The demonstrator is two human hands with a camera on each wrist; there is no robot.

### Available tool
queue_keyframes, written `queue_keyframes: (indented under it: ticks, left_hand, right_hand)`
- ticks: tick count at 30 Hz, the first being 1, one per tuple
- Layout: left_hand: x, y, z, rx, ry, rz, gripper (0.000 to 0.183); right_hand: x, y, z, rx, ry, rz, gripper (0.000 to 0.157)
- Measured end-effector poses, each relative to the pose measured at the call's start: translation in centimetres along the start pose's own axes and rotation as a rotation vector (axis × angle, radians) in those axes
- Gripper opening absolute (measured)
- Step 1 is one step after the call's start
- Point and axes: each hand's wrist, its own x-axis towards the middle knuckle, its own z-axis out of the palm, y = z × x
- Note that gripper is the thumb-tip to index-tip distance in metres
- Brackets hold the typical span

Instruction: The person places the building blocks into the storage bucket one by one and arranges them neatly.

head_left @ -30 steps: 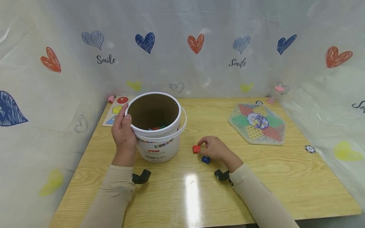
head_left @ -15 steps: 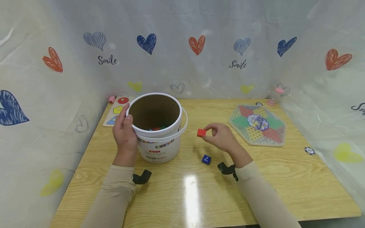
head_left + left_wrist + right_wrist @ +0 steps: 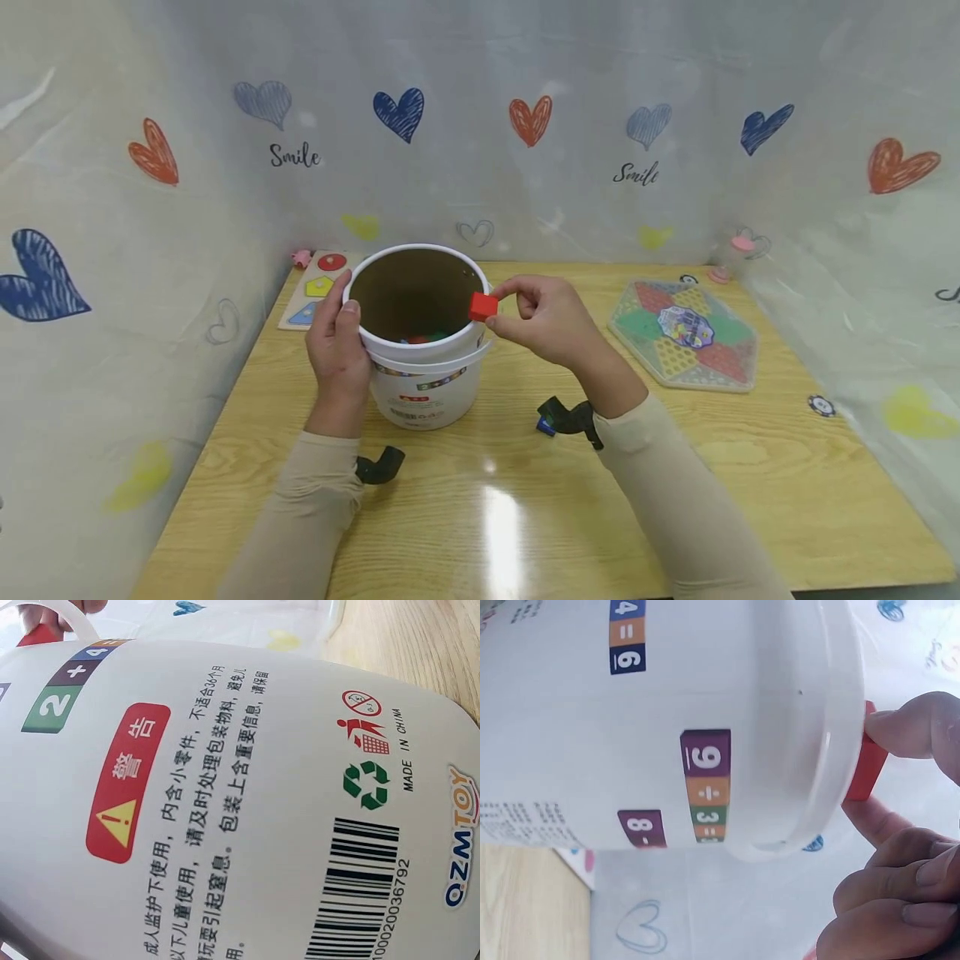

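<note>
My left hand (image 3: 337, 346) grips the left side of a white plastic bucket (image 3: 423, 396), thumb on the outside near the rim. The bucket stands on the table, tipped a little toward me, with coloured pieces (image 3: 427, 337) at its bottom. Between thumb and index finger, my right hand (image 3: 551, 321) pinches a red block (image 3: 483, 307) at the bucket's right rim. In the right wrist view the red block (image 3: 868, 761) shows just beyond the rim. A blue block (image 3: 546, 426) lies on the table, partly hidden by the right wrist's black camera mount (image 3: 566, 415).
A hexagonal game board (image 3: 686, 333) lies at the right. Behind the left hand is a shape puzzle board (image 3: 307, 292) with a small pink toy (image 3: 301, 258) near it. A pink-lidded jar (image 3: 731, 254) stands at the back right corner. A round chip (image 3: 821, 406) lies near the right edge.
My right hand has picked the red block off the table and carried it up and left to the bucket's rim. The left hand keeps its grip on the bucket.
</note>
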Motion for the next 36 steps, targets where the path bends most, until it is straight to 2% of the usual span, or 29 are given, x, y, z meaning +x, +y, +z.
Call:
queue_keyframes:
  ticks: [6,11,15,22,24,27,31,36]
  left_hand:
    - [-0.4,1.0,0.5,0.004,-0.022,0.007,0.042]
    - [-0.3,0.9,0.6,-0.012,-0.019,0.03,0.042]
    - [-0.4,0.8,0.6,-0.001,-0.019,0.008,0.042]
    - [-0.6,0.8,0.7,0.017,-0.034,-0.003,0.042]
    - [-0.5,0.8,0.7,0.026,-0.029,0.005,0.042]
    - [-0.4,0.8,0.6,0.032,-0.017,0.012,0.041]
    - [-0.2,0.7,0.4,0.028,0.001,0.016,0.041]
    - [0.4,-1.2,0.1,-0.009,0.017,0.003,0.04]
  right_hand:
    - [0.1,-0.1,0.3,-0.003,0.007,-0.004,0.02]
    - [0.1,-0.1,0.3,0.003,0.011,-0.007,0.019]
    - [0.1,0.0,0.2,0.002,0.004,0.003,0.022]
    - [-1.1,0.7,-1.5,-0.077,0.051,-0.019,0.028]
    - [-1.8,1.5,-2.0,-0.094,0.05,-0.01,0.028]
    - [-3.2,3.5,-2.5,-0.099,0.026,0.052,0.027]
    - [-5.5,7.3,-2.4,-0.082,-0.04,0.156,0.027]
    - [-8.4,11.9,-1.3,-0.144,-0.148,0.265,0.033]
